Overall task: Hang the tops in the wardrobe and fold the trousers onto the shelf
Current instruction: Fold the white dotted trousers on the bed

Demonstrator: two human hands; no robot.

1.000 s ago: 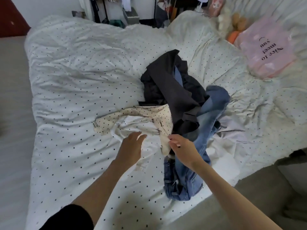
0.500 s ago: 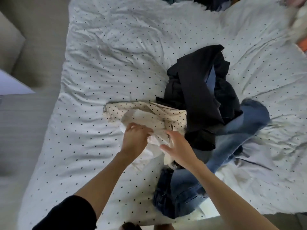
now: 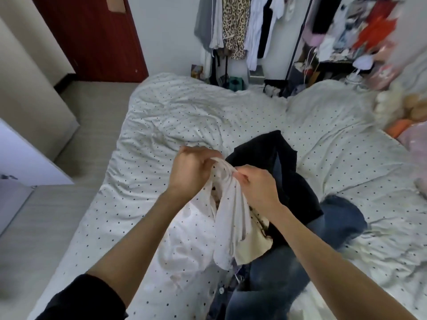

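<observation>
The top [image 3: 231,218] bunched between the left hand [image 3: 191,172] and right hand [image 3: 256,185] is cream-white with small dark dots; just beyond the right hand lies a black garment [image 3: 265,153]; below that wrist, faded blue jeans [image 3: 277,269]; under both hands the duvet [image 3: 184,116] is white with black dots; far beyond, a leopard-print piece [image 3: 234,24] hangs beside a red-brown door [image 3: 97,38].

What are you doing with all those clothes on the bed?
A person is sorting laundry. Both hands, left hand and right hand, grip a cream dotted top and hold it up over the bed. A black garment and jeans lie in a heap on the bed, not folded yet. Clothes hang on a rail beyond the bed.
</observation>
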